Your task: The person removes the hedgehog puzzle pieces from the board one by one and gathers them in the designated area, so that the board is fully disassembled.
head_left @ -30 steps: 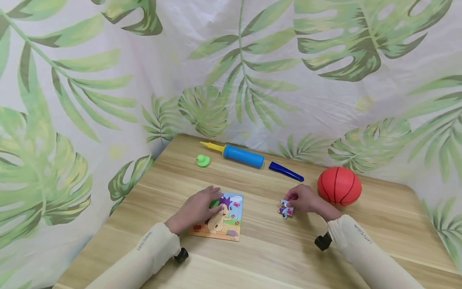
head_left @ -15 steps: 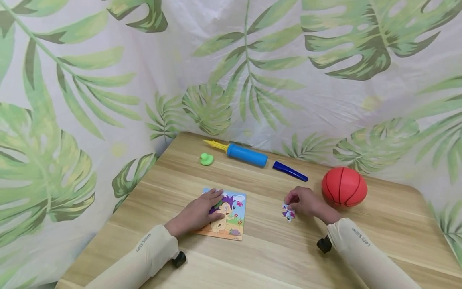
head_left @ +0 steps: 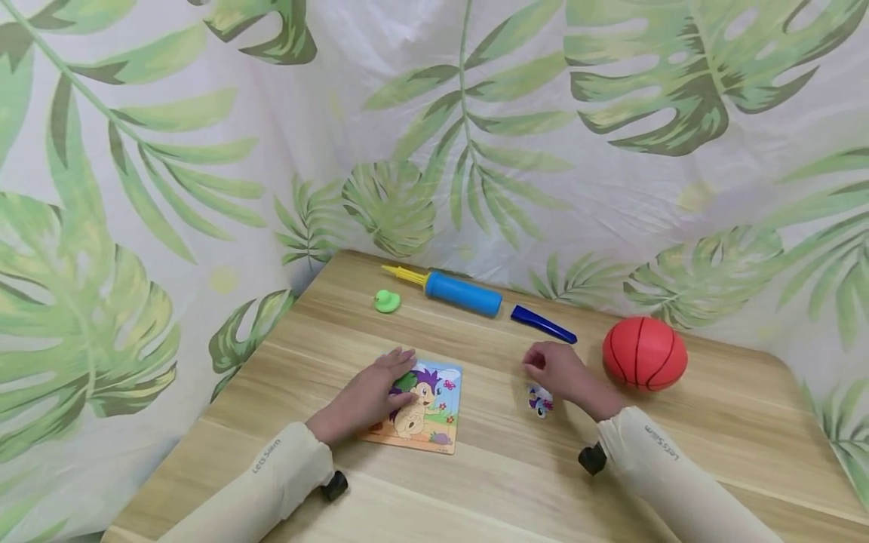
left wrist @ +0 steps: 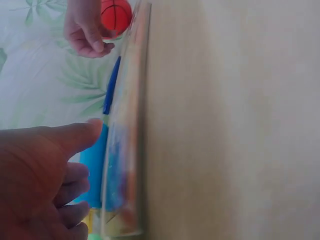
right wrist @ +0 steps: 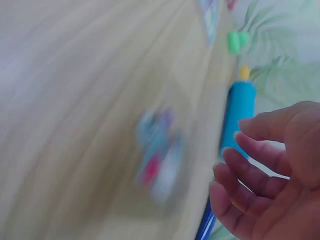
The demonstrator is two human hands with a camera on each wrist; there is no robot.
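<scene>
My left hand [head_left: 370,396] lies over the left part of a picture puzzle board [head_left: 444,411] showing a purple-haired hedgehog, hiding some of it. In the left wrist view the thumb of that hand [left wrist: 40,180] stretches out beside the edge of the board [left wrist: 129,130]. My right hand [head_left: 560,375] hovers just beyond some small puzzle pieces [head_left: 541,405], printed in purple, white and pink, on the table to the right of the board. Nothing sits between its loosely bent fingers in the right wrist view, where the pieces [right wrist: 157,155] look blurred.
Along the back of the wooden table [head_left: 489,490] are a green toy duck [head_left: 387,302], a blue and yellow hand pump [head_left: 465,292] and a dark blue tapered object [head_left: 543,323]. A red toy basketball [head_left: 645,353] sits right of my right hand. A leaf-patterned cloth [head_left: 516,151] hangs behind.
My right hand has let go of the puzzle piece it pinched and lifted slightly away toward the back. The pieces stay on the table. My left hand keeps its place on the board.
</scene>
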